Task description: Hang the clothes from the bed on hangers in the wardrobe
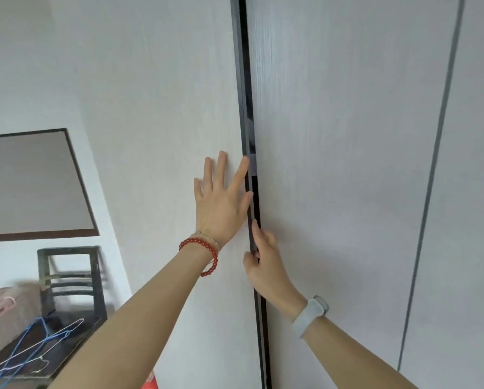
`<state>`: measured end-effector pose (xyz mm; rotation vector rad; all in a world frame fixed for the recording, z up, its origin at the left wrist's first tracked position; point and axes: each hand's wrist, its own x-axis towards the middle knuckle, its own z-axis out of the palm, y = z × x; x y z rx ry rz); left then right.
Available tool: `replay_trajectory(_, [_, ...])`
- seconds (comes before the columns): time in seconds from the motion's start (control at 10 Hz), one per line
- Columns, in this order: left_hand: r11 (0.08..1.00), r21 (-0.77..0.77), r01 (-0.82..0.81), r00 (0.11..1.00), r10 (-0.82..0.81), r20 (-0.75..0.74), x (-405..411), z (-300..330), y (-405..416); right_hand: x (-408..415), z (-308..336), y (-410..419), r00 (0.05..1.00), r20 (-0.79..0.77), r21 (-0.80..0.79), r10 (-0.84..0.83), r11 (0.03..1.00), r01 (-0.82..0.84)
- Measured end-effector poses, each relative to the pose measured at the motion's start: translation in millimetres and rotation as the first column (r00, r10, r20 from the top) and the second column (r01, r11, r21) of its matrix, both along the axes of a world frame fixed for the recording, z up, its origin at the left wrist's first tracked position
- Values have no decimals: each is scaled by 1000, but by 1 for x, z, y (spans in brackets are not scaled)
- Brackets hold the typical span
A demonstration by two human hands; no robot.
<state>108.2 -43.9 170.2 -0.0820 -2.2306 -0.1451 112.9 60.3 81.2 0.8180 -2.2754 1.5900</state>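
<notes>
At the far left, pinkish clothes (7,304) are lying folded low in the corner, and just below them wire hangers (30,346), blue and white, are sitting in a loose tangle on a dark surface. A dark chair (69,279) is standing behind them, under a dark-framed panel (33,186) on the wall. Your left hand (221,200), a red bead bracelet (207,252) at its wrist, is lying flat with fingers spread straight against the left wardrobe door (156,136). Right beside it, your right hand (266,262), a pale wristband (311,313) on its wrist, is curling its fingers into the dark gap, gripping the edge of the right wardrobe door (347,164).
</notes>
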Motion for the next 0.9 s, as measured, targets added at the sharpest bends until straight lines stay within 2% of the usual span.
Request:
replay_trajectory(0.2, [992, -81, -93, 994, 97, 58, -56, 3, -3, -48, 9, -9, 991, 134, -31, -26, 999, 31])
replay_trajectory(0.5, [980, -118, -161, 985, 167, 42, -101, 1, -8, -97, 8, -13, 991, 119, -87, -59, 994, 70])
replay_trajectory(0.6, [986, -83, -141, 989, 145, 39, -110, -2, -10, -103, 5, -22, 983, -27, 79, -183, 980, 185])
replay_trajectory(0.7, [986, -76, -147, 987, 151, 48, -117, -5, -13, -106, -1, -18, 929, -239, 277, -281, 898, 343])
replay_trajectory(0.8, [986, -83, -145, 988, 148, 38, -122, -8, -13, -108, 6, 5, 948, -203, 261, -244, 920, 293])
replay_trajectory(0.9, [985, -86, -149, 987, 154, 46, -127, -7, -14, -100, 37, 34, 971, -70, -42, -227, 974, 225])
